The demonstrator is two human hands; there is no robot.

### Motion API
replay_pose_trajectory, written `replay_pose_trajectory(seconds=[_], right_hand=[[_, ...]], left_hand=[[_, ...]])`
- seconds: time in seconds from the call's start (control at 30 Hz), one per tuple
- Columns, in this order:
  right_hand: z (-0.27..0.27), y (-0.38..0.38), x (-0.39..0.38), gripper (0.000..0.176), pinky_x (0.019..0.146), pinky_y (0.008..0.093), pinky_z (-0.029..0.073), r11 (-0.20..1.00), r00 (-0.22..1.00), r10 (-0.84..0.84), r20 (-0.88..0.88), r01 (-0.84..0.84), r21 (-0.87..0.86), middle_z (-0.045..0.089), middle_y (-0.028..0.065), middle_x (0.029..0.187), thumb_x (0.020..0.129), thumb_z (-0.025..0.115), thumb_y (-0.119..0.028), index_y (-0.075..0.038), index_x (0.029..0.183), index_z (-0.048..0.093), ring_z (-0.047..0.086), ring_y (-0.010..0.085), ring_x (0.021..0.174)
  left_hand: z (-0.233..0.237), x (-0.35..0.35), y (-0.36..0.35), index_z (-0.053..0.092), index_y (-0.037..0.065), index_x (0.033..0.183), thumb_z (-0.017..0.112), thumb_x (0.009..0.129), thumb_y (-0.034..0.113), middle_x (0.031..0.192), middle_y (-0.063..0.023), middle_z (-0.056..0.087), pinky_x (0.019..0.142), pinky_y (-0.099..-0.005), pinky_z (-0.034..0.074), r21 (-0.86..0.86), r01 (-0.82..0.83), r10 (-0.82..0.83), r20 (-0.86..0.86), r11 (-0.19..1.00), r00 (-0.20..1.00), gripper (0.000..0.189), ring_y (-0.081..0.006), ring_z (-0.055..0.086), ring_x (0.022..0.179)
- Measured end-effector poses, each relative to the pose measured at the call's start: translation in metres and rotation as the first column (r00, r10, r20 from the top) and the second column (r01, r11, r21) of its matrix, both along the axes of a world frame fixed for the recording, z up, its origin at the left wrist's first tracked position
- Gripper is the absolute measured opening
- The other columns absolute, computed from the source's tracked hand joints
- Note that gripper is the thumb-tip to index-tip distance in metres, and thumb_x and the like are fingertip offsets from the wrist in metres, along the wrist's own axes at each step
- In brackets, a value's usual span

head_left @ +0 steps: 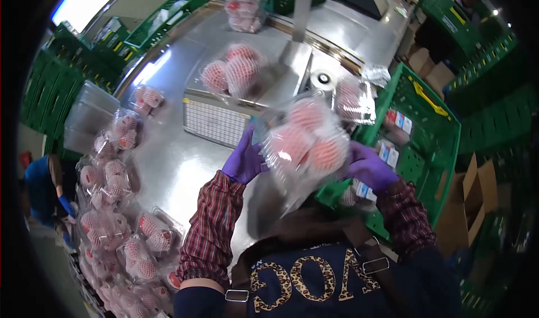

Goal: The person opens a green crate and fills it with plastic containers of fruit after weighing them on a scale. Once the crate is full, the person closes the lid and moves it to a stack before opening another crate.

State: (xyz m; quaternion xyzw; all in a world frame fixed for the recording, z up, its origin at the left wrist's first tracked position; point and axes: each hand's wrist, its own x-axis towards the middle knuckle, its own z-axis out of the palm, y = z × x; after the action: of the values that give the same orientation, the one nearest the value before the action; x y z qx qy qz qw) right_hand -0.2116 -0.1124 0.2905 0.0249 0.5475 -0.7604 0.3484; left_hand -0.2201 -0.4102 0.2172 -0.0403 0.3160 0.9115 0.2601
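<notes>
Between my two purple-gloved hands is a clear plastic pack of several red fruits in pink foam nets (307, 135). My left hand (245, 156) grips its left edge with the fingers closed. On the right edge, my right hand (368, 165) holds the same pack, its fingers partly hidden behind the plastic. The pack is tilted and slightly blurred. Beyond it, a similar pack (238, 71) lies on the flat metal top of a weighing and wrapping machine (216, 119). A label roll (323, 79) sits at the machine's right, with another pack (355, 99) beside it.
A green crate (453, 144) with labelled packs (397, 126) stands at the right, beside an open cardboard box (466, 200). Many netted fruit packs (112, 228) crowd the left side of the metal table (168, 172). A person's blue-gloved hand (67, 207) shows at far left.
</notes>
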Motion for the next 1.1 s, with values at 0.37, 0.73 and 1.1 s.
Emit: replay_pose_trajectory(seconds=[0.37, 0.73, 1.1], right_hand=[[-0.083, 0.008, -0.078, 0.027, 0.068, 0.0383, 0.043, 0.209, 0.574, 0.594, -0.564, 0.568, 0.796, 0.061, 0.0049, 0.076, 0.073, 0.062, -0.033, -0.010, 0.086, 0.064, 0.055, 0.0240, 0.075], [-0.013, 0.017, -0.011, 0.067, 0.093, 0.0391, 0.036, 0.704, 0.541, -0.083, -0.837, 0.626, 0.335, 0.037, 0.0104, 0.129, 0.075, 0.067, -0.021, -0.011, 0.131, 0.031, 0.038, 0.0219, 0.116], [-0.125, 0.291, -0.081, 0.053, 0.091, 0.0422, 0.038, 0.626, 0.552, -0.778, -0.301, 0.723, -0.292, 0.043, 0.0050, 0.126, 0.083, 0.053, -0.023, -0.008, 0.130, 0.033, 0.046, 0.0205, 0.110]], left_hand=[[-0.005, 0.072, 0.016, 0.032, 0.000, 0.128, 0.053, 0.073, 0.027, 0.123, -0.0156, 0.045, 0.096, -0.0386, 0.036, -0.091, -0.424, 0.427, 0.016, 0.901, 0.904, 0.065, -0.0274, 0.046, 0.112], [0.043, 0.012, 0.112, 0.030, 0.009, 0.132, 0.052, 0.076, 0.027, 0.130, -0.0103, 0.037, 0.098, -0.0395, 0.032, 0.007, -0.456, 0.444, -0.243, 0.890, 0.862, 0.063, -0.0228, 0.035, 0.121], [-0.011, 0.029, 0.289, 0.041, 0.011, 0.126, 0.067, 0.070, 0.027, 0.134, -0.0225, 0.027, 0.100, -0.0410, 0.029, -0.825, -0.235, -0.743, -0.565, 0.514, 0.358, 0.064, -0.0377, 0.028, 0.124]])
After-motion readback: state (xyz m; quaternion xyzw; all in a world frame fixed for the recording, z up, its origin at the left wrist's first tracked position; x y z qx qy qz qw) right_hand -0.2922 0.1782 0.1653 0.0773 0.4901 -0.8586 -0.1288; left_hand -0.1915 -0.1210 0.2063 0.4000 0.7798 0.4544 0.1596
